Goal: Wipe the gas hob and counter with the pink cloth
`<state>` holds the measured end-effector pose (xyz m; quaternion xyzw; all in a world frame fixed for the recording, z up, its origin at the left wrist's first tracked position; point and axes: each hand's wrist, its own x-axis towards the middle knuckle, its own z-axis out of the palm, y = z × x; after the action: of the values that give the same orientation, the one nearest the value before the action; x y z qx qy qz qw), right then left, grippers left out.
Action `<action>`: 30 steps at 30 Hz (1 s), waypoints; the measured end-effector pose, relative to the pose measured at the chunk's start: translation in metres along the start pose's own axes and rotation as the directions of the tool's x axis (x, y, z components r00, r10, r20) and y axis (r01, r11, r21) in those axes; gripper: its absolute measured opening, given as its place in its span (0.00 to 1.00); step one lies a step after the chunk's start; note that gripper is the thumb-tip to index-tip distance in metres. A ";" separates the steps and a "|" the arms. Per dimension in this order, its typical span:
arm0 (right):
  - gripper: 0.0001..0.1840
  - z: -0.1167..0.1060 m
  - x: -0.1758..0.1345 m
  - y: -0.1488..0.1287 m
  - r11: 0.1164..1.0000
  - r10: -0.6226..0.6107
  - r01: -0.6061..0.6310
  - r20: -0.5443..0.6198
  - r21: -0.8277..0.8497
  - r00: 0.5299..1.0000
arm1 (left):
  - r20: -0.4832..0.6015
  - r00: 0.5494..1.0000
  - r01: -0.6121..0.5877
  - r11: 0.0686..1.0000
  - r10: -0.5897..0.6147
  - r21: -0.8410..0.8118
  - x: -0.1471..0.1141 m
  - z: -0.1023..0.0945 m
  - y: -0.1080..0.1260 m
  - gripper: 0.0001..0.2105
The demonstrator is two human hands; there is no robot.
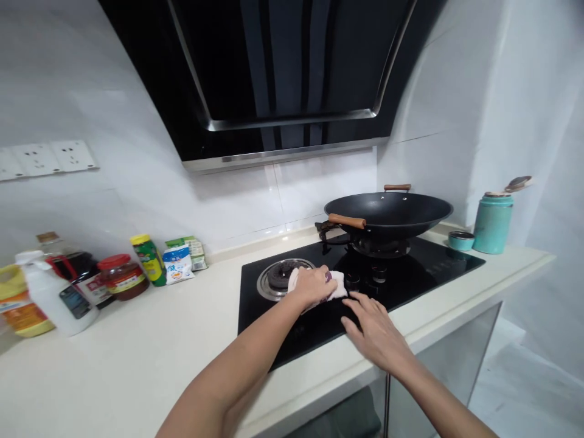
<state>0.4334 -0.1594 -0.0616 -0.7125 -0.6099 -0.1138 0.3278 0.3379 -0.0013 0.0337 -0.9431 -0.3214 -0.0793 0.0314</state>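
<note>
My left hand (314, 286) is closed over a pale cloth (338, 286) and presses it on the black glass gas hob (292, 347), just right of the left burner (279, 277). My right hand (374, 328) holds nothing. Its fingers are spread and reach over the front edge of the hob, near the cloth and below the control knobs (378, 274). On the right burner sits a large black wok (387, 213) with wooden handles. Part of the cloth is hidden under my left hand.
At the left on the white counter (150, 365) stand a white spray bottle (64, 298), a dark sauce bottle (86, 274), a red-lidded jar (122, 278) and seasoning packets (179, 264). A turquoise canister (493, 225) and small bowl (460, 241) are right. A range hood (292, 73) hangs above.
</note>
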 end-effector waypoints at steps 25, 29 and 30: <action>0.25 0.018 -0.005 0.007 0.991 -0.042 0.042 0.004 -0.128 0.999 | -0.211 0.770 0.554 0.795 -0.602 -0.246 -0.265 -0.035 -0.173 0.11; 0.25 0.018 -0.005 0.009 0.991 -0.020 0.023 0.023 -0.132 1.000 | -0.279 0.672 0.395 0.651 -0.686 -0.648 -0.243 -0.055 -0.181 0.14; 0.25 0.017 -0.005 0.009 0.991 -0.012 0.015 0.030 -0.132 0.999 | -0.277 0.669 0.367 0.631 -0.690 -0.684 -0.233 -0.060 -0.180 0.15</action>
<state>0.4369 -0.1538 -0.0807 -0.7301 -0.6106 -0.1457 0.2700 0.0377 -0.0052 0.0546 -0.7031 -0.5337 -0.4274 -0.1955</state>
